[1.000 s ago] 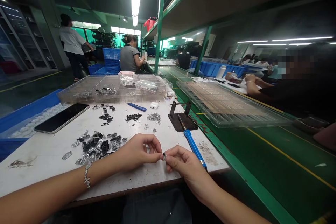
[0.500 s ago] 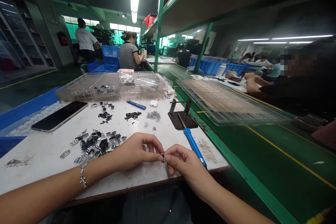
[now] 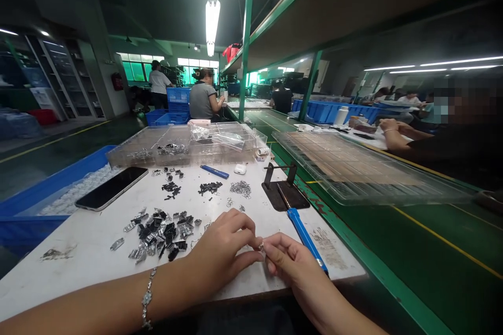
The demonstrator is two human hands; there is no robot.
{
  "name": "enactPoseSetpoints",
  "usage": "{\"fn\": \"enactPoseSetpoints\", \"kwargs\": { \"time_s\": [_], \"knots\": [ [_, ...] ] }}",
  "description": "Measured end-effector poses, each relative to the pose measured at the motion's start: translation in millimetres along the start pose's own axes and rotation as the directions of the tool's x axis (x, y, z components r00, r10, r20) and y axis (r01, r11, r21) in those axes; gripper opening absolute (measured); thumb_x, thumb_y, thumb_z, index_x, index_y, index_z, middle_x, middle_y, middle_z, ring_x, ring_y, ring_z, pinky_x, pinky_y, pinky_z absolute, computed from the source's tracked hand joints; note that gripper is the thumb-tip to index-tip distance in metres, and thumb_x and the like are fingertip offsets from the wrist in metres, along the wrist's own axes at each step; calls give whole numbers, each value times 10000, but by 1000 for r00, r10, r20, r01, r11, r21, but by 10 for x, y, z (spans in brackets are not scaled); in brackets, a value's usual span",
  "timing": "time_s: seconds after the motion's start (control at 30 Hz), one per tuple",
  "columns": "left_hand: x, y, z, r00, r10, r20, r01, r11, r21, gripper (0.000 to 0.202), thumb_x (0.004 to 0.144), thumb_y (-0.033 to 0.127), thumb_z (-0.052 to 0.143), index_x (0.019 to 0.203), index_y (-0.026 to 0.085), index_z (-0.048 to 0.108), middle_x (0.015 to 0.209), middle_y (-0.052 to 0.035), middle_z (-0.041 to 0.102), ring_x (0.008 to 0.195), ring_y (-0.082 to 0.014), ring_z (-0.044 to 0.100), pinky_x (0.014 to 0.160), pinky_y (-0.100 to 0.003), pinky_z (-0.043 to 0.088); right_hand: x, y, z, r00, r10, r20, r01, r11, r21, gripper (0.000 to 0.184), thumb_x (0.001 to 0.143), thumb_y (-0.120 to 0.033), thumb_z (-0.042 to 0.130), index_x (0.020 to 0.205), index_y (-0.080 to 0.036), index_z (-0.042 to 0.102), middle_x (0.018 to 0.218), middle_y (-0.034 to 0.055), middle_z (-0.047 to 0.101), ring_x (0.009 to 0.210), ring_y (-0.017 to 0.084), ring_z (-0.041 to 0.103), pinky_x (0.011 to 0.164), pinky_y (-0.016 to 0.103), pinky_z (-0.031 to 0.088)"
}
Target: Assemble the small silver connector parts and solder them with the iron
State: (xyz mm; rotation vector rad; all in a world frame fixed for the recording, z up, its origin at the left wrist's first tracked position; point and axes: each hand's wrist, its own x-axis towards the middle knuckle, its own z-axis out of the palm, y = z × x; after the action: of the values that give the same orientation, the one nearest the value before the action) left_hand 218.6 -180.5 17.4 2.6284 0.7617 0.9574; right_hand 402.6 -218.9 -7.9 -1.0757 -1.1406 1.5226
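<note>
My right hand [image 3: 288, 257] pinches a small shiny metal piece [image 3: 261, 246] between thumb and fingers, just above the table's front edge. On its other side my left hand [image 3: 228, 245] has bent fingers and thumb tip closed in around the same piece. The fingertips cover most of it, so its exact kind is unclear. Left of my hands lies a loose pile of black and silver metal clips [image 3: 165, 233]. A blue-handled soldering iron [image 3: 304, 235] lies to the right, its tip on a black metal stand [image 3: 285, 191].
Small heaps of black parts [image 3: 210, 188] and tiny metal bits [image 3: 240, 189] lie farther back, near a blue cutter [image 3: 214, 171] and a white earbud case [image 3: 240, 169]. A phone [image 3: 112, 188] rests at left by a blue bin [image 3: 35, 209]. Behind stands a clear compartment box [image 3: 157, 141].
The view has shifted, so the table sits lower and farther right. My left thumb has dropped away from the index finger; my right hand still pinches the piece.
</note>
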Motion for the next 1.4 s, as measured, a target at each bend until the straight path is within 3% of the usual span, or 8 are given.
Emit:
{"fn": "enactPoseSetpoints", "kwargs": {
  "time_s": [0.2,0.47,0.9,1.07,1.13,1.23,1.3,1.4],
  "knots": [
    [6,-17,-2,986,-162,-48,160,986,-43,21,841,185,615,829,173,603,867,-48,614,908,-214,496,784,-339,422,-37,-25,-26,997,46,57,-46,999,0,402,817,-382,647,1162,-180,604,686,-6,585,698,145,487,711,273,332],
    [16,-150,41,895,-445,-27,417,857,-302,90,770,276,705,775,200,658,862,-36,649,907,-221,540,797,-349,439,-53,-62,-29,991,64,116,-62,998,-19,545,758,-435,702,1242,-228,563,677,-20,563,719,146,514,742,284,346],
    [-5,-164,67,969,-213,-127,176,952,-252,109,770,176,669,741,196,565,917,-48,648,958,-220,506,828,-364,436,-42,-1,-57,988,32,152,-31,999,-9,492,795,-365,686,1250,-229,557,709,-16,583,726,142,560,769,290,373],
    [19,-198,-24,969,-238,-63,193,895,-401,106,731,233,723,706,192,628,872,-63,677,930,-224,548,824,-361,458,-91,-43,-47,980,-36,196,75,977,-199,399,887,-347,547,1262,-217,504,727,4,600,710,155,580,734,302,426],
    [44,-212,-117,939,-343,1,296,808,-509,127,695,262,759,709,187,658,889,-69,674,938,-227,565,841,-366,454,-119,-186,-98,951,-160,265,277,823,-496,350,930,-297,451,1274,-235,475,843,47,630,730,173,592,703,312,445],
    [78,-262,-283,873,-473,122,413,581,-701,144,673,282,782,705,186,679,937,-63,658,935,-222,580,840,-358,455,-120,-484,-300,808,-239,539,558,13,-830,372,885,-110,431,1228,-215,529,915,103,648,811,243,608,710,365,432],
    [88,-310,-378,837,-511,194,434,404,-806,148,659,287,793,697,189,690,950,-56,649,951,-219,576,857,-351,448,-78,-636,-485,851,-190,489,388,-400,-830,463,778,16,475,1195,-170,550,858,107,654,731,263,626,627,356,424],
    [80,-364,-465,813,-524,253,412,212,-886,187,627,339,811,698,200,708,931,-46,653,1007,-212,546,954,-343,378,27,-666,-712,909,-121,400,240,-633,-736,547,676,49,563,1173,-180,559,786,81,662,626,254,640,563,331,410]
  ]
}}
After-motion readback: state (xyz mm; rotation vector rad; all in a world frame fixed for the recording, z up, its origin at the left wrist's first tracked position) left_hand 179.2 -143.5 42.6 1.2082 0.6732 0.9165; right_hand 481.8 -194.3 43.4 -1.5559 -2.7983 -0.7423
